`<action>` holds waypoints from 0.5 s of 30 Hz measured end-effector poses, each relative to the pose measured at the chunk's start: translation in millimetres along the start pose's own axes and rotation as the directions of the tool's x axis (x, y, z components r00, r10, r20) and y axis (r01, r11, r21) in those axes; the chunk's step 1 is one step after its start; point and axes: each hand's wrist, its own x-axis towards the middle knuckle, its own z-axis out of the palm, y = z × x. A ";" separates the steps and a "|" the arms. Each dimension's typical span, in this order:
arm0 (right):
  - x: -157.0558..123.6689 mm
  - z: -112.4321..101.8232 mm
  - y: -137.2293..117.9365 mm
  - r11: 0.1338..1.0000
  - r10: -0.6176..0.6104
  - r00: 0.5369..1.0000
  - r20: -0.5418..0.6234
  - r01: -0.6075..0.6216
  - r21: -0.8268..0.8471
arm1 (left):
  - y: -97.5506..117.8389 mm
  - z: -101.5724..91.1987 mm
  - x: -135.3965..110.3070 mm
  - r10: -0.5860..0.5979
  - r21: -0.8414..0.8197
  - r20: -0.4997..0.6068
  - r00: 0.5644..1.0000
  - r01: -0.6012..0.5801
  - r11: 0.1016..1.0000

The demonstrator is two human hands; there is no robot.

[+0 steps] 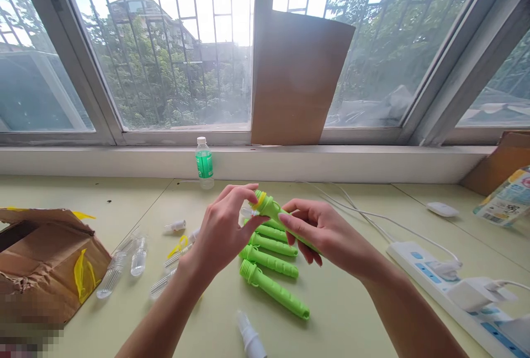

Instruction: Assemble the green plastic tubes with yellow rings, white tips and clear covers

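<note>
My right hand (321, 231) grips a green plastic handle (271, 208) and holds it tilted above the table. My left hand (226, 225) pinches at the threaded top end of that handle, where a small clear and yellow part (253, 207) shows between the fingertips. Below the hands, several more green handles (269, 261) lie side by side on the pale green table (343, 314). Clear plastic tubes (138, 256) and small white pieces (174, 226) lie to the left of them.
A torn cardboard box (41, 261) with yellow tape sits at the left. A small green-labelled bottle (204, 163) stands by the window sill. A white power strip (447, 286) with plugs and cables runs along the right. A white spray nozzle (250, 336) lies near the front.
</note>
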 end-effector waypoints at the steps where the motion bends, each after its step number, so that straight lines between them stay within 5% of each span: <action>1: 0.1 0.5 -0.4 1.000 0.000 1.000 -0.006 0.000 -0.003 | -0.1 0.5 -0.2 0.006 -0.003 -0.013 1.000 -0.006 1.000; 15: -1.2 1.7 -1.3 1.000 -0.013 0.999 -0.035 0.012 -0.022 | -1.0 3.9 0.7 0.053 0.020 -0.069 0.996 -0.052 0.998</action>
